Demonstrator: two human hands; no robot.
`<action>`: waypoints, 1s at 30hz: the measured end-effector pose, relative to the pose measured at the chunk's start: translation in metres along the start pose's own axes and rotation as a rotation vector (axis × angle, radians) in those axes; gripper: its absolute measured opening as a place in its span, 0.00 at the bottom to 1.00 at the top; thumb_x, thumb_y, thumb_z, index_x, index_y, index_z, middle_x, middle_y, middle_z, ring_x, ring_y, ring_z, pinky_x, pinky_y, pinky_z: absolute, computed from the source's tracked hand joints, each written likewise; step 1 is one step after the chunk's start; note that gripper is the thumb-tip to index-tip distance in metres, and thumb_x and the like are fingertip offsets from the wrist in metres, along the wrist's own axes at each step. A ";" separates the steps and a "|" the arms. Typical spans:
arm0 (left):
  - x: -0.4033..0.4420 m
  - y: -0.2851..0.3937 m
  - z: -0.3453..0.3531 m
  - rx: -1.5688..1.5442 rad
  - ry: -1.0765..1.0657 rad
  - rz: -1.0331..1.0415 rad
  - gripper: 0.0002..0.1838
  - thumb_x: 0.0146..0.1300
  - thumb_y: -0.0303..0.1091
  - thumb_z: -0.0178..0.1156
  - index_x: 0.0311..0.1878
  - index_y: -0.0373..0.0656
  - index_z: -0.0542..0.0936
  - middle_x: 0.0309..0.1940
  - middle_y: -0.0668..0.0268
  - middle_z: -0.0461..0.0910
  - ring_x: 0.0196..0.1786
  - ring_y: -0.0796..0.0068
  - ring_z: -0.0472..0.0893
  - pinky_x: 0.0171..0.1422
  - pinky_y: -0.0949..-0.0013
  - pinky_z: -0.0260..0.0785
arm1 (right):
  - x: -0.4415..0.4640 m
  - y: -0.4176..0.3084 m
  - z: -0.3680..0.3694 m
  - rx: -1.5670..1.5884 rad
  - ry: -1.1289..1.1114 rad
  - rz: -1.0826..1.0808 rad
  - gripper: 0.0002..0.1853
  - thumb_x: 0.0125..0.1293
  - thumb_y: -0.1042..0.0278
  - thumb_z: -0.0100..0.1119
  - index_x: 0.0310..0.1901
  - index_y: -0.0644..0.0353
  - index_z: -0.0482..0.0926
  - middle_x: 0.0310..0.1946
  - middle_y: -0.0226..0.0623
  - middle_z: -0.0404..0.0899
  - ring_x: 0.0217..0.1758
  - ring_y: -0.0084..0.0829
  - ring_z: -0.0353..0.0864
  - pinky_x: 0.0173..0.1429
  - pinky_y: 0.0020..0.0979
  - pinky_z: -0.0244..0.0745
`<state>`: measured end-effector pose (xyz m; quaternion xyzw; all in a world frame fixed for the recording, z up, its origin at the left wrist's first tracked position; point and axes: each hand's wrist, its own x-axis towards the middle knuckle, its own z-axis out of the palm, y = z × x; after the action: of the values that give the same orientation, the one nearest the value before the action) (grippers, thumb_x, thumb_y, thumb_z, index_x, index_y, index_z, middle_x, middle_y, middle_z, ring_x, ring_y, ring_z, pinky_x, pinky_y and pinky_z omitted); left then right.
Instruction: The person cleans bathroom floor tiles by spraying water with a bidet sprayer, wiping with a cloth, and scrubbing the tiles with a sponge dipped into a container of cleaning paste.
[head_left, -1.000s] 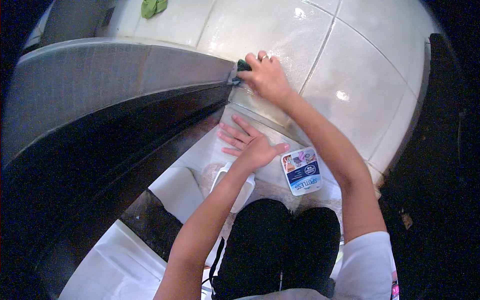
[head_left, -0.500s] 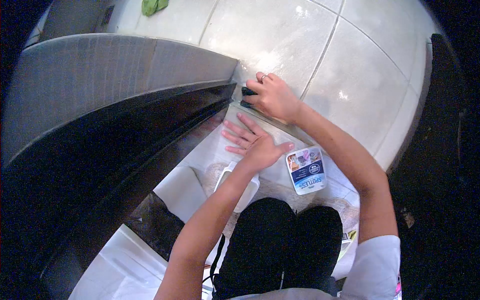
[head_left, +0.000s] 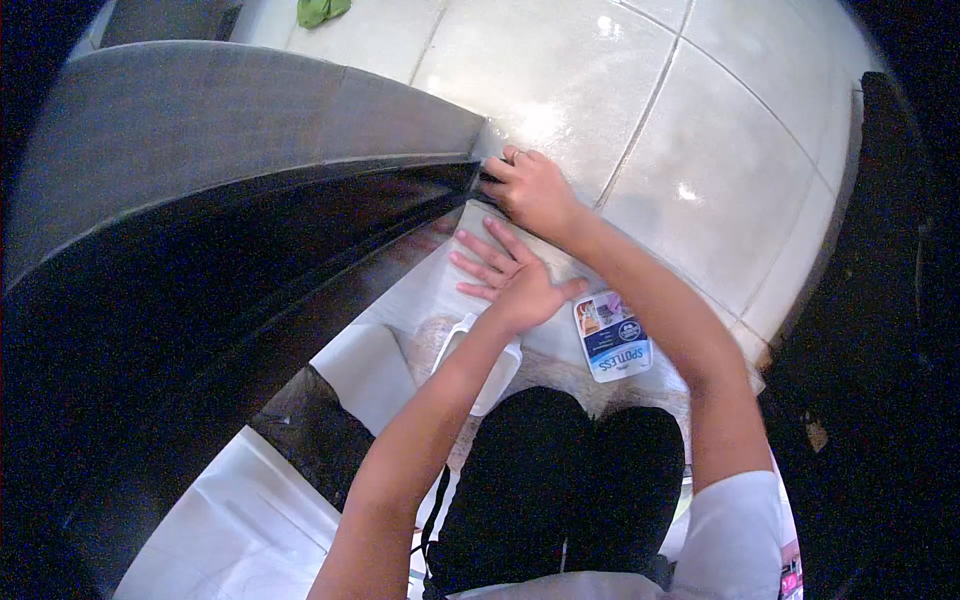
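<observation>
My left hand (head_left: pixel 522 285) lies flat with its fingers spread on the pale surface (head_left: pixel 440 300) in front of my knees. Above it, my right hand (head_left: pixel 535 195) is closed, fingers curled, at the corner where the grey panel (head_left: pixel 400 120) meets the tiles. A small dark item shows at its fingertips, too hidden to name. Beside my left thumb rests a lid (head_left: pixel 612 340) printed SPOTLESS, in white and blue. Under my left wrist stands a white plastic tub (head_left: pixel 500 375), partly covered by the forearm.
Large wet-looking pale tiles (head_left: pixel 720 200) stretch beyond my hands. A green cloth (head_left: pixel 322 10) lies at the far upper left. A long dark recess (head_left: pixel 250 240) runs along the grey panel. My knees (head_left: pixel 540 470) are close below the tub.
My right hand has shifted slightly left, towards the corner, and the dark item at its fingers shows less. My left hand stays flat in nearly the same place; the view has shifted slightly.
</observation>
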<state>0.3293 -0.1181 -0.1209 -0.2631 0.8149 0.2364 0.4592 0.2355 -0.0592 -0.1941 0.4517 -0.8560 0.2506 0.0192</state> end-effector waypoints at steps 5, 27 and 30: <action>0.007 -0.001 0.001 0.011 -0.042 -0.019 0.80 0.40 0.61 0.72 0.63 0.35 0.11 0.60 0.27 0.04 0.61 0.19 0.09 0.60 0.21 0.15 | -0.009 0.009 -0.013 0.028 -0.145 -0.027 0.10 0.46 0.64 0.59 0.31 0.53 0.82 0.36 0.29 0.72 0.43 0.33 0.73 0.43 0.35 0.72; 0.004 -0.002 -0.003 0.040 -0.052 0.012 0.78 0.45 0.56 0.72 0.62 0.33 0.10 0.57 0.25 0.03 0.60 0.14 0.11 0.60 0.18 0.21 | -0.078 0.017 -0.052 0.149 -0.061 0.061 0.11 0.48 0.66 0.61 0.36 0.49 0.84 0.33 0.33 0.72 0.41 0.37 0.72 0.44 0.38 0.71; -0.003 0.004 -0.008 0.054 -0.055 -0.037 0.77 0.45 0.55 0.72 0.62 0.34 0.10 0.58 0.26 0.03 0.60 0.15 0.11 0.61 0.20 0.20 | -0.109 0.019 -0.069 0.198 -0.274 0.118 0.06 0.48 0.63 0.60 0.29 0.50 0.83 0.33 0.31 0.73 0.42 0.37 0.73 0.45 0.36 0.72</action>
<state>0.3231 -0.1193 -0.1145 -0.2591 0.8031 0.2129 0.4925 0.2716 0.0640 -0.1701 0.4302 -0.8469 0.2705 -0.1567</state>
